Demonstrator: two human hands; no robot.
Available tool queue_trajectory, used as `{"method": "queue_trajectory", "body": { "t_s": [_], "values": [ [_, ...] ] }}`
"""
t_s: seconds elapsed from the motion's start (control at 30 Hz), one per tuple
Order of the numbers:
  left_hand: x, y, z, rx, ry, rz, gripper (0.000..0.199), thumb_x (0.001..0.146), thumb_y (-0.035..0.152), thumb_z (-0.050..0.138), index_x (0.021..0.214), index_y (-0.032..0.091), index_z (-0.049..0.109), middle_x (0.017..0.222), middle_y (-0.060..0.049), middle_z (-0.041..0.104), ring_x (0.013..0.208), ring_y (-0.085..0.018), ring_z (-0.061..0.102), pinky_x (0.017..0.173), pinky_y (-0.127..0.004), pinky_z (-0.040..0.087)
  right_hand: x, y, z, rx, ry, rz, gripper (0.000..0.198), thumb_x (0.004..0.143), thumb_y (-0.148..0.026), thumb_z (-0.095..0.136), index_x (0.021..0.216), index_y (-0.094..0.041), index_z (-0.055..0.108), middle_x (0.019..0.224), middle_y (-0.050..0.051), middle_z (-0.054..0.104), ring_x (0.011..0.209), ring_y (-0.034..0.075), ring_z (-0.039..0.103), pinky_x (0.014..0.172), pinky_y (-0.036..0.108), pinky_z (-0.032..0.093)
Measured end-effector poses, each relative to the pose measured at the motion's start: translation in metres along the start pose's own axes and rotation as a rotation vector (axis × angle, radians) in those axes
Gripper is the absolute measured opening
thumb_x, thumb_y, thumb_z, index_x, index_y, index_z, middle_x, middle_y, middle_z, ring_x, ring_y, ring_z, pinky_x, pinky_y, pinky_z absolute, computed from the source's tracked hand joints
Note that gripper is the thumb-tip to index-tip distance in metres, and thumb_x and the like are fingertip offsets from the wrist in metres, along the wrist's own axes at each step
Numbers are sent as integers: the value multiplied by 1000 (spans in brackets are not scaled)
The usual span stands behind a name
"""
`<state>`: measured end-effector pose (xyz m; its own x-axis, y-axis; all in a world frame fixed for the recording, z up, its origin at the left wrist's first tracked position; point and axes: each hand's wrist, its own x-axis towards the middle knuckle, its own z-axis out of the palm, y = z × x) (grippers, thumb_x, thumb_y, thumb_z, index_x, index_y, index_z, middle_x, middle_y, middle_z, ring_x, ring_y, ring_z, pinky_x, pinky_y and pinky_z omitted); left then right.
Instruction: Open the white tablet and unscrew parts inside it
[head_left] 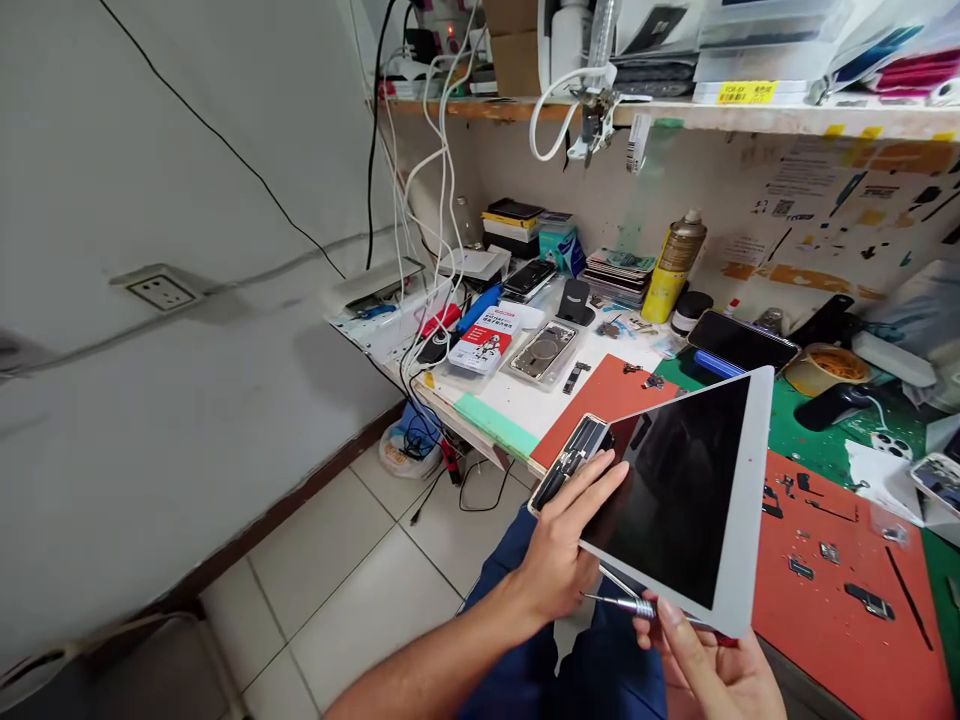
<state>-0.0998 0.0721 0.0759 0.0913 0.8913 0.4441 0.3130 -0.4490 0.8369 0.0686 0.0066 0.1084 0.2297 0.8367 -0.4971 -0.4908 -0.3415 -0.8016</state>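
**White-bezelled tablet held over the repair bench**

Your left hand [564, 548] grips the left edge of a tablet [679, 500], fingers laid flat on its glossy black glass. Your right hand [716, 665] supports the lower edge from beneath, fingers curled, with a slim metal screwdriver [621, 602] with a knurled collar pinned against it. The tablet is a thin rectangle with a matte white bezel, tilted above the bench edge and your blue-clad lap.

Just past your left fingers lies an opened phone [571, 460] showing dark internals. It rests on an orange-red mat [832, 610] strewn with small black parts; a green mat [806, 430] lies behind it. Farther back stand a yellow spray can [675, 265], a roll of tape [827, 368] and a red-and-white box [487, 340] whose print is too small to read.

White cables [439, 190] hang from a cluttered shelf [750, 115]. The wall is plain grey-white with a socket [160, 291]; the floor is pale tile.
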Motion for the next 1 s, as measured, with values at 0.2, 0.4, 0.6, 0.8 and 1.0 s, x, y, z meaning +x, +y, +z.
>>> {"method": "queue_trajectory", "body": {
  "t_s": [0.2,0.4,0.6,0.8,1.0],
  "values": [
    [0,2,-1,-17,5,-15,62,105,29,61,164,37,45,173,-5,44,157,-29,47,131,-47,40,2,3,-2,-27,38,74,81,59,-38,103,124,-18,59,83,7,80,67,21,73,70,31,61],
    [0,2,-1,-13,-1,-8,62,105,27,60,165,36,44,173,-6,44,157,-29,46,131,-47,40,7,12,-9,-9,40,55,78,59,-32,102,123,-17,59,83,6,81,70,21,76,69,27,63],
    [1,1,-1,1,4,6,62,106,27,60,165,35,44,173,-6,44,157,-30,46,131,-47,40,7,16,-10,-14,29,42,74,59,-30,103,119,-17,60,81,7,81,67,20,76,67,26,63],
    [1,2,0,0,5,7,62,106,27,60,165,35,44,172,-7,45,157,-30,47,131,-48,41,7,16,-10,-22,11,44,72,61,-31,103,118,-17,61,80,6,80,65,20,75,65,27,63],
    [0,1,0,0,3,-4,62,106,27,60,165,36,44,173,-6,44,157,-30,46,131,-49,41,4,14,-6,-40,16,40,63,63,-40,102,109,-17,66,72,5,77,62,21,73,61,28,61]
  ]
}}
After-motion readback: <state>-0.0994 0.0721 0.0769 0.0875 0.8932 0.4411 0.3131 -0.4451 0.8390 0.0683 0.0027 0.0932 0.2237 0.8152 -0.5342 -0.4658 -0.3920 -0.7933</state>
